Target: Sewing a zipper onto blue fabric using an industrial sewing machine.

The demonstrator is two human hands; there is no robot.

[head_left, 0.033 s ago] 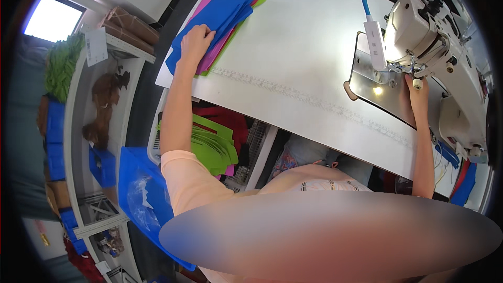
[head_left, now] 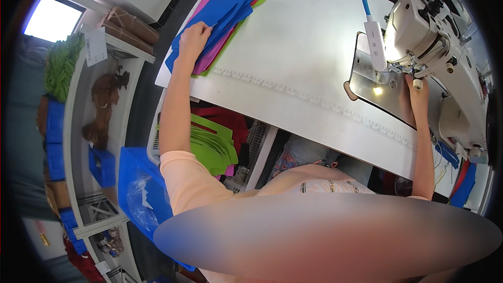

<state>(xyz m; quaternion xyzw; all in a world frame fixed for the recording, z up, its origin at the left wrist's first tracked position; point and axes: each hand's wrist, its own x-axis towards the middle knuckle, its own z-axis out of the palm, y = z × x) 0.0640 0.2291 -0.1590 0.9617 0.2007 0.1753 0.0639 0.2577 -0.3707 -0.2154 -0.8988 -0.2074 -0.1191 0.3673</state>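
My left hand is closed, its fingers curled on the top of a stack of cut fabric pieces at the far left of the table. The upper blue fabric pieces are gripped near their edge and fan slightly apart. Pink fabric pieces and green fabric pieces show beneath them. On the right, my right hand reaches up to the metal plate under the head of a white sewing machine. The machine covers its fingertips, so what they touch is hidden.
A printed ruler strip runs along the white table. Below its front edge, a basket holds green fabric pieces and red fabric. A blue bin stands at the left, beside grey shelves.
My left hand has shifted slightly left, and the blue pieces under it are spread a little more. My right hand stays in place.
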